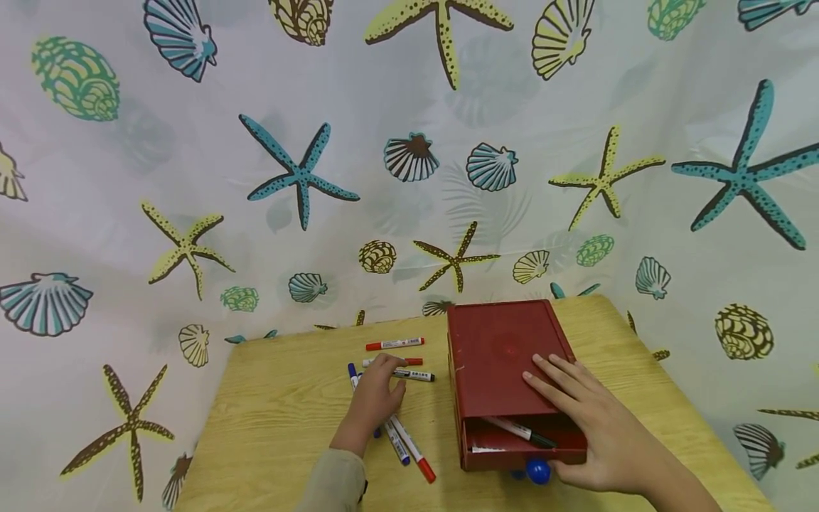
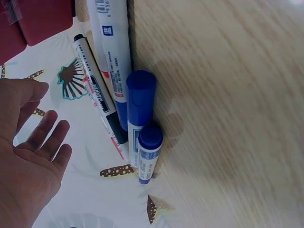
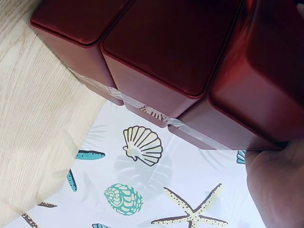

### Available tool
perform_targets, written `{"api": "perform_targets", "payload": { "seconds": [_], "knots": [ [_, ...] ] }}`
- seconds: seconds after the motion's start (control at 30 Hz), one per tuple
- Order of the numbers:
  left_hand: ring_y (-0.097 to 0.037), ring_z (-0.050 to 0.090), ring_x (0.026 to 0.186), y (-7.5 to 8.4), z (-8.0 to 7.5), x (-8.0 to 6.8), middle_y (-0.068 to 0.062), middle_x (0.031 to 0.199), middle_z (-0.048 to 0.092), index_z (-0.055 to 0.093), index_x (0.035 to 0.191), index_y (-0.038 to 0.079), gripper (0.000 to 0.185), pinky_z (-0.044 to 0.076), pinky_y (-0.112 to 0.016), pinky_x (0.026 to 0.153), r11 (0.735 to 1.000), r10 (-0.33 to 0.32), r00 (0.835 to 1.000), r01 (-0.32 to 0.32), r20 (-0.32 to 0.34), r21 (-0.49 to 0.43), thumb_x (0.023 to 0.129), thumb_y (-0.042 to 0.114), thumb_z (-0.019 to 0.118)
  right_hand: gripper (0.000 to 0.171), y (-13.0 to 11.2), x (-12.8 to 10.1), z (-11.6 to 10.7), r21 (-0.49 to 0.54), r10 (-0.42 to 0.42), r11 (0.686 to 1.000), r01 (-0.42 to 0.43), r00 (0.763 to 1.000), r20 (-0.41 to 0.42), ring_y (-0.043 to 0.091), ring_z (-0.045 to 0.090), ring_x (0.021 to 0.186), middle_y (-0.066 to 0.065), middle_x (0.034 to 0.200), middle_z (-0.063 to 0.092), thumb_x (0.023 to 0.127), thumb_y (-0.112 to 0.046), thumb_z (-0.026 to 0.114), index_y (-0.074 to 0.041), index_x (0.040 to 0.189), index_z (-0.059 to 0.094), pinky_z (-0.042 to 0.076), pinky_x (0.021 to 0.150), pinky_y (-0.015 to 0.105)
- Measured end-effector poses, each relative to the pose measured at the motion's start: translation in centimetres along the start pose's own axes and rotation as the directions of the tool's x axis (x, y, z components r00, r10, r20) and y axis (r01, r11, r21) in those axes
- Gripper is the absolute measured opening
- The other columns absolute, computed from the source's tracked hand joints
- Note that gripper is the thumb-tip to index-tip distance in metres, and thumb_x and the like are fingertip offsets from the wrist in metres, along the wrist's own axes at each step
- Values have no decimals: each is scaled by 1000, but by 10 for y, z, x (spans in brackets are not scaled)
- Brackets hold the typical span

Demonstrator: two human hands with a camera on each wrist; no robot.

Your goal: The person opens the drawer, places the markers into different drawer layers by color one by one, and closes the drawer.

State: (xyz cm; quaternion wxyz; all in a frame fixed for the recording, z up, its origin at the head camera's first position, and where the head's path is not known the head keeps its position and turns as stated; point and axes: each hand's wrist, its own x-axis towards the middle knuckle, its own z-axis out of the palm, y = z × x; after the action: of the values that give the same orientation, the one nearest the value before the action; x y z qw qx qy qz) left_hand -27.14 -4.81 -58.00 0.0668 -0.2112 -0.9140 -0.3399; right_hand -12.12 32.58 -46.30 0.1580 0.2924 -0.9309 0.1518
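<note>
On the wooden table (image 1: pixel 281 419), one marker (image 1: pixel 518 431) already lies in our red box (image 1: pixel 502 352); several markers (image 1: pixel 403 437) remain outside. Our left hand (image 1: pixel 376 398) spreads flat over them (gripping none), and our right hand (image 1: pixel 595 419) rests open on the box.

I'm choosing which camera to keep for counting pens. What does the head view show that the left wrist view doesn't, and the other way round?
Head only: the right hand resting on the red box, a black-capped marker in its open drawer, red-capped markers and the whole table.
Left wrist only: close-up blue caps and marker labels.
Both: the left hand by the loose markers on the table.
</note>
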Motion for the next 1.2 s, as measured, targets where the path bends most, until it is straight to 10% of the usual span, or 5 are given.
{"api": "perform_targets", "payload": {
  "seconds": [1.2],
  "knots": [
    [-40, 66, 115, -28, 24, 18, -18, 130, 65, 64, 138, 4, 39, 58, -54, 95, 991, -4, 999, -1, 40, 136, 102, -5, 53, 113, 0, -1, 0, -4, 10, 1000, -10, 1000, 11, 32, 30, 159, 7, 171, 38, 66, -50, 92, -24, 164, 42, -4, 130, 19]
  ]
}}
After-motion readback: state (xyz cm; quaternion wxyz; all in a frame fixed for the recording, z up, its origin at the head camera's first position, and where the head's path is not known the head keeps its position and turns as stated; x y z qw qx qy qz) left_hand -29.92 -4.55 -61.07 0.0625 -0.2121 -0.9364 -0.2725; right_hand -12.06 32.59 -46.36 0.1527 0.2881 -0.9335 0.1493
